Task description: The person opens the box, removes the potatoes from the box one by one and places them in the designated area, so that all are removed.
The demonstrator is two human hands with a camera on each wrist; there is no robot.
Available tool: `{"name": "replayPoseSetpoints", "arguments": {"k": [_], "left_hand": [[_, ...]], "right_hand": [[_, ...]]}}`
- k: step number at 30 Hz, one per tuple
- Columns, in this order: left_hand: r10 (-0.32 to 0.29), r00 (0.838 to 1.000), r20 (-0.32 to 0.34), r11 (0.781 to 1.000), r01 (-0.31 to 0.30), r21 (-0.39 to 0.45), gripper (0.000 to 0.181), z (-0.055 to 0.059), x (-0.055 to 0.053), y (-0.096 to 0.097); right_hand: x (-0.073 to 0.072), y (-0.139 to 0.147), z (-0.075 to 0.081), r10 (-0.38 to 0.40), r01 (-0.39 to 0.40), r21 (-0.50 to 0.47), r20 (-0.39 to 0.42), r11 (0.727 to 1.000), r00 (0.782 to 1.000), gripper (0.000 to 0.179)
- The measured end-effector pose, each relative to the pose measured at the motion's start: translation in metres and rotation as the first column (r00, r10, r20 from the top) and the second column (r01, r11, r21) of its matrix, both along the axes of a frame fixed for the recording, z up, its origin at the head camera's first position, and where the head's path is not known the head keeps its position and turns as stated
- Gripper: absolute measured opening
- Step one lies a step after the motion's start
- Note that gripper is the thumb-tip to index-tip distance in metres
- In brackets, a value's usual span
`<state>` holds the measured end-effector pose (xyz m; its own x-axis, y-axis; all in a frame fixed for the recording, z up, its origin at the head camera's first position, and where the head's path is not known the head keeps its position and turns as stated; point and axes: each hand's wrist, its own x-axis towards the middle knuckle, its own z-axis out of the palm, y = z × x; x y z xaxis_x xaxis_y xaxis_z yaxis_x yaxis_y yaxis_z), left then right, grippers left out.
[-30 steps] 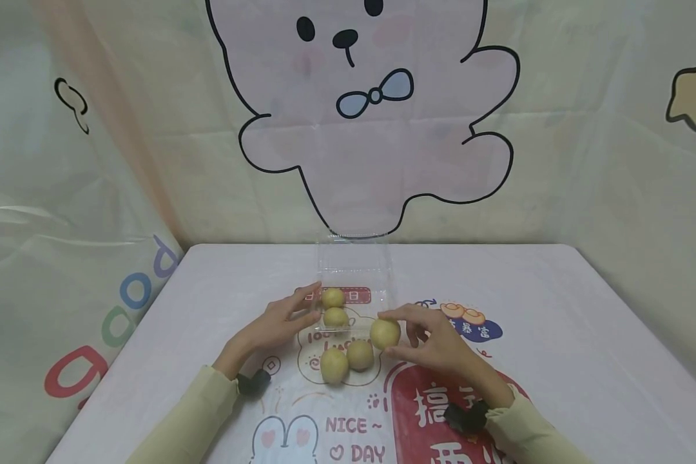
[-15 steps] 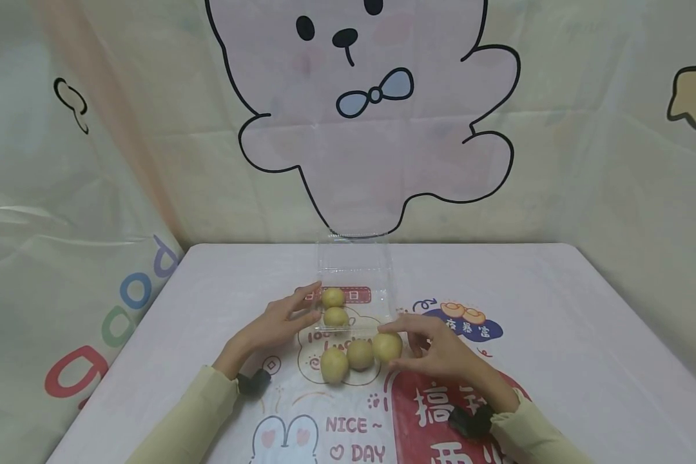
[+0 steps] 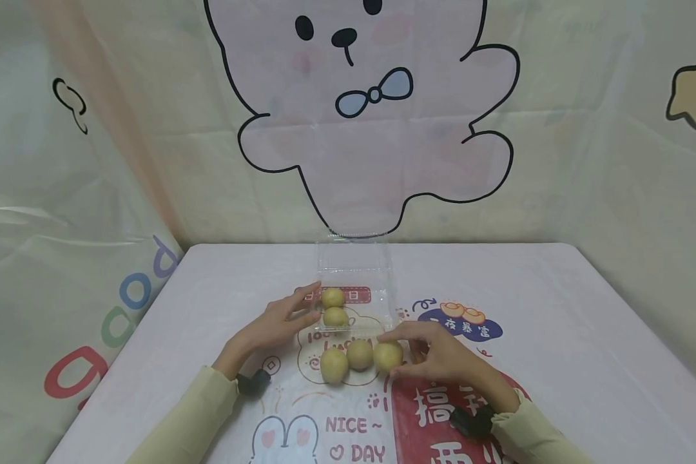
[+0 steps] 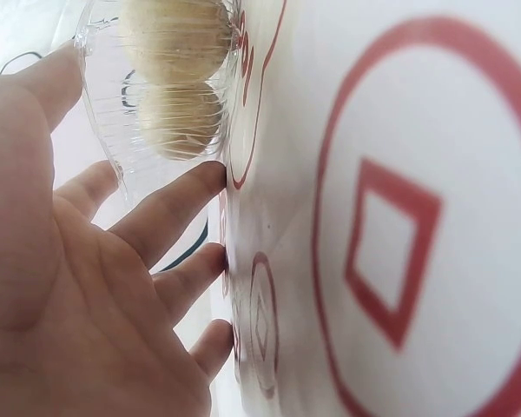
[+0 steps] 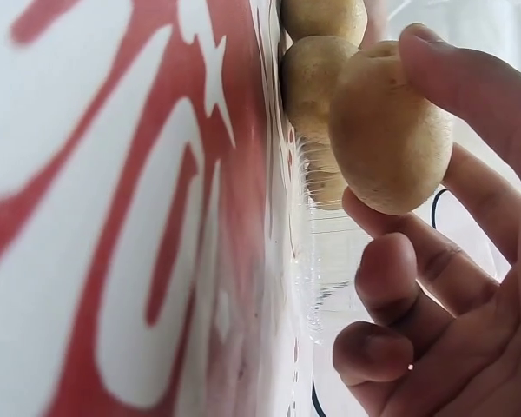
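My right hand (image 3: pixel 432 351) pinches a small round yellow-tan potato (image 3: pixel 388 356) between thumb and fingers, close over the table; the right wrist view shows the potato (image 5: pixel 391 130) with its ring and little fingers curled below it. Beside it lie two similar potatoes, one in the middle (image 3: pixel 360 355) and one to the left (image 3: pixel 334 365). Behind them stands a clear plastic box (image 3: pixel 371 316), its lid raised at the back. Two potatoes sit along its left side, a rear one (image 3: pixel 333 297) and a front one (image 3: pixel 336 316). My left hand (image 3: pixel 278 322) rests with spread fingers against the box's left side.
A white tabletop (image 3: pixel 238 270) carries printed red and blue designs. Behind it hangs a curtain (image 3: pixel 174 161) with a cartoon bear. Dark wrist cameras sit on both forearms, the left one (image 3: pixel 254 383) and the right one (image 3: pixel 471 420).
My right hand has moved toward the person with its potato, from near the box's front right corner to beside the two loose potatoes. The left hand and box stay put.
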<state>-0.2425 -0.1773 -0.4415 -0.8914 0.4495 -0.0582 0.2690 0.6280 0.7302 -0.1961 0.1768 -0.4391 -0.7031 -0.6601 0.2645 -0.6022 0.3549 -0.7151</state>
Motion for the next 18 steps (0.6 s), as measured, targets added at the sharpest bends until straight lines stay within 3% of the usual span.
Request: {"name": "replayPoseSetpoints", "arguments": {"k": [18], "left_hand": [[0.007,1.0,0.006,1.0,-0.007,-0.005,0.073,-0.001,-0.0002,0.0004]], "right_hand": [[0.0002,0.0028,-0.0021,0.037,-0.041,0.064,0.068,0.997,0.997,0.053]]}}
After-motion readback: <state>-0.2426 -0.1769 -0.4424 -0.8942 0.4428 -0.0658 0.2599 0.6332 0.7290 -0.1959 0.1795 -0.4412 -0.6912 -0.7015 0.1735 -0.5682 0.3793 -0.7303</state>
